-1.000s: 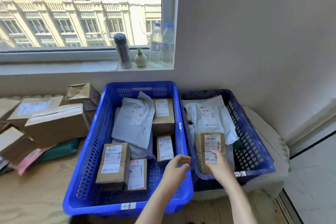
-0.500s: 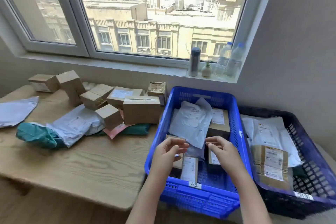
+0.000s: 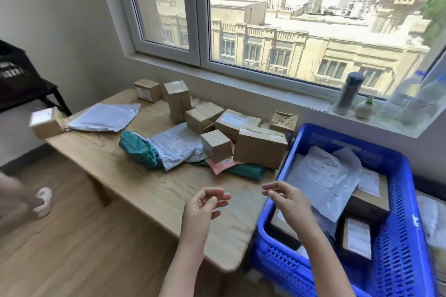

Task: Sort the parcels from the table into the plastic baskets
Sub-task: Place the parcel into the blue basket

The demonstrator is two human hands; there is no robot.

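Head view: both hands hold nothing, their fingers loosely curled. The left hand [image 3: 202, 210] hangs over the near edge of the wooden table [image 3: 154, 190], and the right hand [image 3: 289, 202] is over the left rim of the blue basket [image 3: 398, 236], apart from the left. Unsorted parcels lie at the back of the table: a large cardboard box [image 3: 260, 147] just beside the basket, a small box [image 3: 216, 144], a teal bag [image 3: 138, 148] and a white mailer [image 3: 103, 117] further left. In the basket a grey mailer [image 3: 323, 176] lies over labelled boxes. A dark edge [image 3: 430, 184] at far right may be a second basket, but it is mostly cut off.
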